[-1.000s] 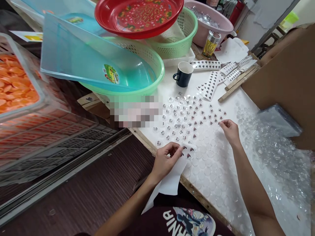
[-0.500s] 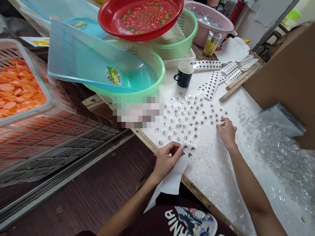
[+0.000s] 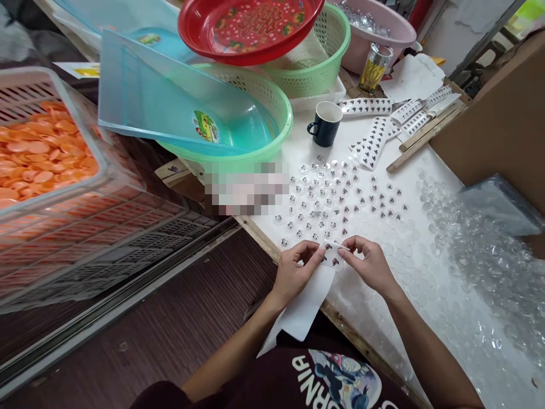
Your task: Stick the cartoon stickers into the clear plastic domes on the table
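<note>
My left hand pinches a white sticker strip at the table's near edge; the strip hangs down over my lap. My right hand has its fingertips pinched at the strip's top end, where a few small dark stickers remain. Just beyond both hands, several clear round domes with stickers lie in rows on the white table. Plain clear domes cover the table in front of my right arm.
A dark mug stands behind the domes. Green baskets, a blue tray, a red bowl and a pink basin crowd the back. More sticker strips and wooden sticks lie right. A crate of orange discs sits left; a cardboard box right.
My right hand has come back from the rows of domes to the sticker strip and now pinches at its top end. My left hand has kept hold of the strip.
</note>
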Motion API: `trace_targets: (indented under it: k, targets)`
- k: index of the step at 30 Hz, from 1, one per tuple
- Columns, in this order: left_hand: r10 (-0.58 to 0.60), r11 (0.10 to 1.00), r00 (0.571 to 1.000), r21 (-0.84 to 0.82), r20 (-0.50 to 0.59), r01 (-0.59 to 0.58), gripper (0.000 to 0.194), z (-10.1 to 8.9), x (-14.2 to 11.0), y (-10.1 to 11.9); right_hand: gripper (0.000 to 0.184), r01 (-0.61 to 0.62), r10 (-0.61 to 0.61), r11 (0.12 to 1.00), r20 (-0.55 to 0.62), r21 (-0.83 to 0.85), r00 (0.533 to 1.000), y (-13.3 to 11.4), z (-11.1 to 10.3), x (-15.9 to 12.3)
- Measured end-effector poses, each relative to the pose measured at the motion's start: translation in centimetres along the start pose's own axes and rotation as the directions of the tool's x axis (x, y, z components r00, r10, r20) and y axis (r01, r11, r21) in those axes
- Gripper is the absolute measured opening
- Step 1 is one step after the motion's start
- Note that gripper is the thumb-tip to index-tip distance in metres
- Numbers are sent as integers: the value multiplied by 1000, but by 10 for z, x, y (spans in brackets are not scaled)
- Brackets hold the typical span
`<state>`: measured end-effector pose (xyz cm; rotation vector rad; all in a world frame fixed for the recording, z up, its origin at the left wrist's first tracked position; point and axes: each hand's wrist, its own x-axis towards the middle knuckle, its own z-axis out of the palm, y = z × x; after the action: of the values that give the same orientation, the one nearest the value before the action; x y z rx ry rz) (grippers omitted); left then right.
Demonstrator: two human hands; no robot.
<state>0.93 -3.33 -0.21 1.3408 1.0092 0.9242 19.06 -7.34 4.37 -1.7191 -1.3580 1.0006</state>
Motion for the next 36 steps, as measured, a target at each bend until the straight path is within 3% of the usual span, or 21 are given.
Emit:
trace_targets:
  k: [5, 10, 13, 16, 19, 21, 24, 27, 31, 36]
  targets:
    - [-12, 1000, 1000, -14, -10, 12, 21, 1, 0, -1, 17, 15, -15, 998, -9, -60, 1000, 5, 4, -2]
    - [-18, 1000, 1000, -20, -24, 18, 24, 2, 0, -2, 8, 174, -202, 961, -114, -217, 973, 2, 8, -11]
    - [-11, 1000, 1000, -14, -28, 11, 25, 2, 0, -2, 8, 222, -266, 953, -221, -206, 938, -3, 7, -10]
    - [13, 1000, 1000, -9, -15, -13, 23, 1, 0, -2, 12, 173, -195, 979, -248, -105, 949, -7, 11, -3]
    - [31, 999, 999, -6, 5, -31, 23, 0, 0, -2, 35, 104, -105, 994, -125, -16, 987, -9, 20, 4]
    - [33, 999, 999, -1, 13, -33, 23, 0, 0, -1, 35, 95, -93, 995, -89, 22, 992, -11, 26, 5]
    - [30, 999, 999, 10, 30, -31, 22, 0, 0, 1, 32, 135, -120, 985, -133, 110, 984, -13, 26, 5]
    - [34, 999, 999, 24, 41, -35, 19, 0, 0, 1, 35, 179, -131, 959, -220, 219, 967, -10, 14, 11]
    - [52, 998, 998, 22, 25, -53, 20, 0, -1, -2, 39, 163, -70, 966, -407, 200, 911, 8, -14, 35]
    - [68, 998, 997, 15, 25, -69, 20, 0, 0, -4, 40, -31, 45, 999, -350, 44, 936, 38, -31, 62]
